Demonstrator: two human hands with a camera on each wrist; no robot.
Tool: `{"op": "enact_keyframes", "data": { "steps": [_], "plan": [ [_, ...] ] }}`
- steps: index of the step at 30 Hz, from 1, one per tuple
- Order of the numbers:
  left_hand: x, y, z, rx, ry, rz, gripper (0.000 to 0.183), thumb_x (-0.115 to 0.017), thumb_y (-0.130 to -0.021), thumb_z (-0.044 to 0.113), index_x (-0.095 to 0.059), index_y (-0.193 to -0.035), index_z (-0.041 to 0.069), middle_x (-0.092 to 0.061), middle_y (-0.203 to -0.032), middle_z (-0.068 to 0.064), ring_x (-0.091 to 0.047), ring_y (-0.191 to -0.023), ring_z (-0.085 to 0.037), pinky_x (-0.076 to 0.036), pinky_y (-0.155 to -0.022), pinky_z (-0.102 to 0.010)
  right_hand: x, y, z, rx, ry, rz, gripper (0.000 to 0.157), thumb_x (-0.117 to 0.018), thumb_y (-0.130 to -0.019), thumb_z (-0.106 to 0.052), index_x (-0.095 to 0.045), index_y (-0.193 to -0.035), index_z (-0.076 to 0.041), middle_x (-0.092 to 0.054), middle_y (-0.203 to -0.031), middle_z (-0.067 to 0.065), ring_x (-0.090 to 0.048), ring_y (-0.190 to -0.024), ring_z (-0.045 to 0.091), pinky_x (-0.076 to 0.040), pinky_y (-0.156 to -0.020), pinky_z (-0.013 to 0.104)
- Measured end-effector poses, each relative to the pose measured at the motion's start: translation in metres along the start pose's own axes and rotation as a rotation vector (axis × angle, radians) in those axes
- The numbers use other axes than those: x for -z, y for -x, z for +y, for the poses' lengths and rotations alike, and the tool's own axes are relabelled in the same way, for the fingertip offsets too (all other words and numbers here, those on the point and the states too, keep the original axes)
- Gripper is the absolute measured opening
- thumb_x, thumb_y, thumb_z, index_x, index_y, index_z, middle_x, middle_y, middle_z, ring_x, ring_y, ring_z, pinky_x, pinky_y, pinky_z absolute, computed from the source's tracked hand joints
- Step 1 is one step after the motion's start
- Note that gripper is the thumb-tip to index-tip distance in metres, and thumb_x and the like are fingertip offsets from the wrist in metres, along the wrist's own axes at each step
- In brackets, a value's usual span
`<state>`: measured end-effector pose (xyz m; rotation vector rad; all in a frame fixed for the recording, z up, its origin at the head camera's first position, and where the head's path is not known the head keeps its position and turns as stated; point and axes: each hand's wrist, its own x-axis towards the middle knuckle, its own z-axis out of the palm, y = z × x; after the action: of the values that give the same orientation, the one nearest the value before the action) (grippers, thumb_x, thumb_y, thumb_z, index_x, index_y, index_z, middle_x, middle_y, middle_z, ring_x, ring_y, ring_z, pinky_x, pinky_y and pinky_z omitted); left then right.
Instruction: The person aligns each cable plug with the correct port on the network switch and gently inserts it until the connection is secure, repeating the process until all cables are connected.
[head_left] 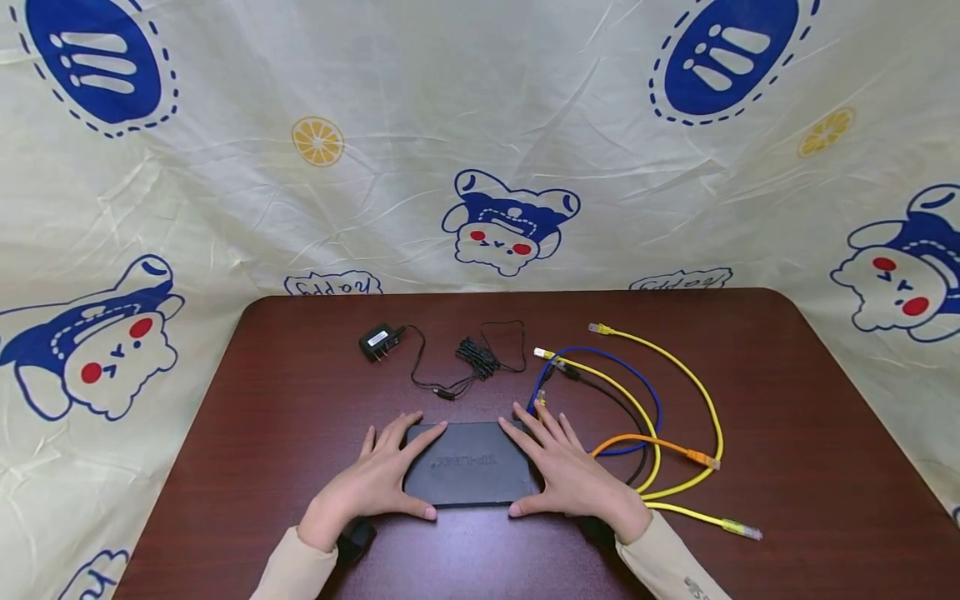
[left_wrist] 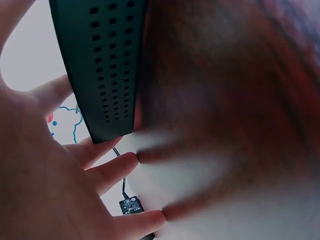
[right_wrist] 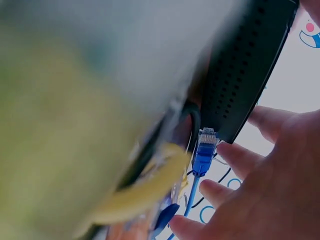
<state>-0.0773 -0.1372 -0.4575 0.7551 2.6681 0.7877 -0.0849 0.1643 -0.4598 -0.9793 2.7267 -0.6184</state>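
A flat dark-grey network switch (head_left: 471, 463) with TP-LINK lettering, upside down in the head view, lies near the table's front. At its left end is my left hand (head_left: 381, 475), fingers spread straight, with the thumb at the near edge and the index finger at the far edge. My right hand (head_left: 566, 471) mirrors this at the right end. Both wrist views show the switch's vented side walls (left_wrist: 112, 65) between thumb and fingers. Beside the right fingertips stands a blue network cable's plug (right_wrist: 204, 152).
Right of the switch lie yellow cables (head_left: 708, 400), an orange cable (head_left: 645, 437), a blue cable (head_left: 656, 392) and a black cable (head_left: 611, 392). Behind it is a power adapter (head_left: 379, 341) with a bundled cord (head_left: 477, 358). A printed cloth (head_left: 397, 217) hangs beyond the table (head_left: 270, 392).
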Motion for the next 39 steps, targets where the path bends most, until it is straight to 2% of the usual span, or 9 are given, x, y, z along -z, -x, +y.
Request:
{"op": "enact_keyframes", "data": {
  "steps": [4, 7, 12, 16, 23, 28, 33, 37, 39],
  "plan": [
    [0.0, -0.001, 0.001, -0.023, -0.044, 0.025, 0.101, -0.082, -0.066, 0.051, -0.034, -0.149, 0.02, -0.033, -0.141, -0.019, -0.029, -0.13, -0.042, -0.015, -0.1, -0.069, 0.0, -0.001, -0.001, 0.025, 0.029, 0.021, 0.107, -0.076, -0.068, -0.06, -0.029, -0.15, -0.01, -0.024, -0.153, 0.017, -0.011, -0.14, 0.043, -0.012, -0.104, 0.065],
    [0.0, -0.001, 0.002, -0.039, -0.066, 0.047, 0.099, -0.083, -0.065, 0.05, -0.038, -0.148, 0.019, -0.037, -0.135, -0.018, -0.037, -0.123, -0.038, -0.023, -0.1, -0.063, 0.0, -0.002, -0.002, 0.043, 0.053, 0.053, 0.105, -0.078, -0.066, -0.057, -0.034, -0.148, -0.008, -0.034, -0.147, 0.016, -0.016, -0.139, 0.042, -0.014, -0.104, 0.065],
    [-0.001, 0.0, 0.003, -0.038, -0.057, 0.062, 0.098, -0.083, -0.064, 0.048, -0.039, -0.147, 0.02, -0.039, -0.133, -0.016, -0.04, -0.119, -0.033, -0.037, -0.094, -0.052, 0.0, -0.004, -0.002, 0.071, 0.061, 0.104, 0.103, -0.082, -0.062, -0.054, -0.041, -0.144, -0.007, -0.043, -0.137, 0.015, -0.025, -0.137, 0.038, -0.017, -0.105, 0.063],
    [0.0, 0.002, 0.005, -0.026, -0.014, 0.065, 0.096, -0.083, -0.066, 0.045, -0.039, -0.147, 0.022, -0.037, -0.134, -0.014, -0.041, -0.117, -0.029, -0.043, -0.087, -0.048, 0.003, -0.003, -0.004, 0.05, 0.001, 0.099, 0.103, -0.084, -0.061, -0.05, -0.041, -0.144, -0.007, -0.041, -0.138, 0.015, -0.027, -0.136, 0.037, -0.02, -0.105, 0.059],
    [0.012, 0.006, 0.014, -0.067, 0.12, 0.129, 0.095, -0.085, -0.066, 0.036, -0.038, -0.147, 0.018, -0.029, -0.136, -0.009, -0.049, -0.108, -0.023, -0.045, -0.082, -0.039, 0.016, 0.002, -0.012, -0.024, -0.193, 0.103, 0.102, -0.085, -0.063, -0.04, -0.034, -0.148, -0.015, -0.031, -0.144, 0.006, -0.045, -0.12, 0.024, -0.044, -0.09, 0.043],
    [0.019, 0.008, 0.018, -0.152, 0.21, 0.181, 0.093, -0.084, -0.068, 0.031, -0.037, -0.147, 0.018, -0.022, -0.143, -0.007, -0.038, -0.119, -0.02, -0.042, -0.089, -0.038, 0.023, 0.006, -0.015, 0.012, -0.224, 0.175, 0.103, -0.085, -0.062, -0.039, -0.033, -0.148, -0.018, -0.029, -0.142, 0.001, -0.044, -0.119, 0.017, -0.045, -0.087, 0.038],
    [0.024, 0.009, 0.02, -0.242, 0.265, 0.25, 0.086, -0.082, -0.071, 0.028, -0.04, -0.145, 0.017, -0.014, -0.151, -0.004, -0.03, -0.128, -0.025, -0.038, -0.094, -0.047, 0.024, 0.009, -0.016, 0.059, -0.244, 0.263, 0.105, -0.087, -0.061, -0.038, -0.031, -0.149, -0.022, -0.03, -0.14, -0.001, -0.043, -0.119, 0.016, -0.045, -0.086, 0.04],
    [0.026, 0.009, 0.022, -0.278, 0.32, 0.31, 0.082, -0.082, -0.072, 0.024, -0.042, -0.144, 0.016, -0.012, -0.154, -0.004, -0.032, -0.129, -0.027, -0.036, -0.093, -0.054, 0.025, 0.01, -0.018, 0.107, -0.26, 0.338, 0.106, -0.087, -0.061, -0.036, -0.032, -0.149, -0.017, -0.032, -0.139, 0.002, -0.043, -0.118, 0.018, -0.045, -0.085, 0.04],
    [0.026, 0.009, 0.023, -0.278, 0.349, 0.339, 0.081, -0.081, -0.072, 0.022, -0.043, -0.143, 0.016, -0.013, -0.155, -0.005, -0.036, -0.126, -0.026, -0.038, -0.092, -0.054, 0.026, 0.011, -0.019, 0.116, -0.258, 0.37, 0.105, -0.087, -0.061, -0.037, -0.032, -0.148, -0.015, -0.033, -0.138, 0.003, -0.043, -0.118, 0.018, -0.044, -0.086, 0.039]
  ]
}}
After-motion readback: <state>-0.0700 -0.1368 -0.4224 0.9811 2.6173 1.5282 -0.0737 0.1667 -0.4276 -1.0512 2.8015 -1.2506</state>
